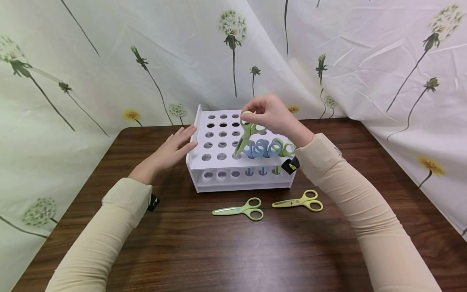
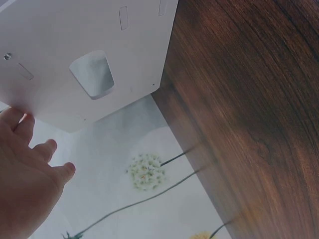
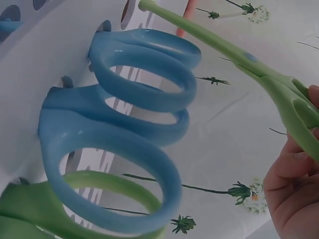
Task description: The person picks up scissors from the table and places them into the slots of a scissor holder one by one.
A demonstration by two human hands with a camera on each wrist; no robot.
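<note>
By one handle loop, my right hand (image 1: 273, 115) pinches a pair of green scissors (image 1: 245, 137), tip downward. The tip overlaps a front-row hole of the white rack (image 1: 215, 164), left of two pairs of blue scissors (image 1: 260, 148). Those and another green pair (image 1: 289, 149) stand in the front row, handles up. In the right wrist view, the held scissors' tip (image 3: 147, 6) shows close to the rack's top. My left hand (image 1: 169, 151) has its fingers extended, fingertips at the rack's left side panel (image 2: 45, 55).
On the brown wooden table (image 1: 175, 251), in front of the rack, lie a light green pair of scissors (image 1: 235, 210) and a yellow pair (image 1: 296, 201). A white cloth (image 1: 175, 48) printed with dandelions hangs behind the table and along its sides.
</note>
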